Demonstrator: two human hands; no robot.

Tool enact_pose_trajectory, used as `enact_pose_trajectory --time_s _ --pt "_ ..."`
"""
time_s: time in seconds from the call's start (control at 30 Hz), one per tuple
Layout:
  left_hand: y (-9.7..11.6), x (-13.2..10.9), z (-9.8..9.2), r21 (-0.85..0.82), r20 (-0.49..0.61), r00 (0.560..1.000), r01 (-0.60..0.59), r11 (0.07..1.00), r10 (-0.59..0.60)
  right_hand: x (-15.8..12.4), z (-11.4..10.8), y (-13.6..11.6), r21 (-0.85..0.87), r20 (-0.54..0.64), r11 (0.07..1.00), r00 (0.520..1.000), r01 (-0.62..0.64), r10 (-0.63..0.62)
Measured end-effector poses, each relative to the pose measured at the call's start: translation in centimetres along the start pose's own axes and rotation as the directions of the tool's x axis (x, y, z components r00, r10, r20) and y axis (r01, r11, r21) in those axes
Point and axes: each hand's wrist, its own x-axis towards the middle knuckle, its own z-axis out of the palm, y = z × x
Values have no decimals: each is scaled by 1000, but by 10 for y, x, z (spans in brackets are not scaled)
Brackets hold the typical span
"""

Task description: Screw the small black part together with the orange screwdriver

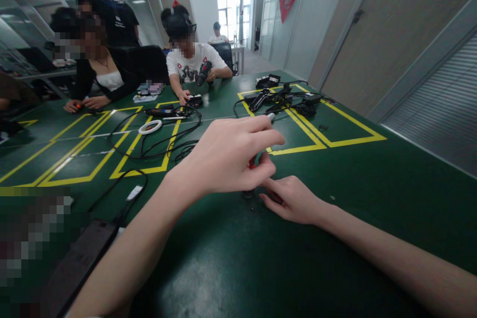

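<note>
My left hand [227,154] is in the middle of the view, palm down, with its fingers curled round a mostly hidden red object [252,161]. Only a small red patch of it shows between the fingers; its kind cannot be made out. Just below, a small dark round piece [248,194] stands on the green table [208,258]. My right hand [292,198] rests low on the table to the right, its thumb and fingers bent together close to that dark piece. What those fingertips hold, if anything, is hidden behind the left hand.
A black power adapter [84,258] with a cable lies at the lower left. Yellow tape [298,150] marks rectangles on the table. Black cables and parts [283,99] lie beyond my hands, near small screws [323,127]. Across the table, a person works with a power drill [203,73].
</note>
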Motion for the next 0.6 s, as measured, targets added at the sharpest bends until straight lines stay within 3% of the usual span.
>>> enact_pose_trajectory --time_s 0.6 --pt "4 0 -5 28 82 996 44 999 -46 0 0 1 15 1 1000 1000 -9 9"
